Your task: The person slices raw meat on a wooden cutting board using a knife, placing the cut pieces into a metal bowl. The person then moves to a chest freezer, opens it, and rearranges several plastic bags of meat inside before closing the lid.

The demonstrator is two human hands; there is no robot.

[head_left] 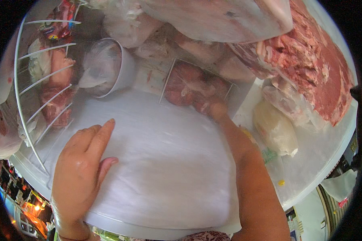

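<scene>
My left hand (83, 156) hovers over the left part of a white board or sheet (169, 160), fingers stretched out and thumb apart, holding nothing. On the far side, my right hand (215, 109) reaches into a clear rectangular tray (163, 86). Inside it lie several rounded, dark red pieces that look like meat (183, 82). The right hand is at the tray's near right part, touching or just over the pieces. Its fingers are blurred and blend with them, so a grip cannot be made out.
A white bucket (126, 72) lined with plastic stands left of the tray. A white wire rack (17, 80) with meat beside it is at the far left. Large raw meat (313, 64) fills the far right, above a pale wrapped bundle (275, 128). A big pale slab (229, 20) lies at the back.
</scene>
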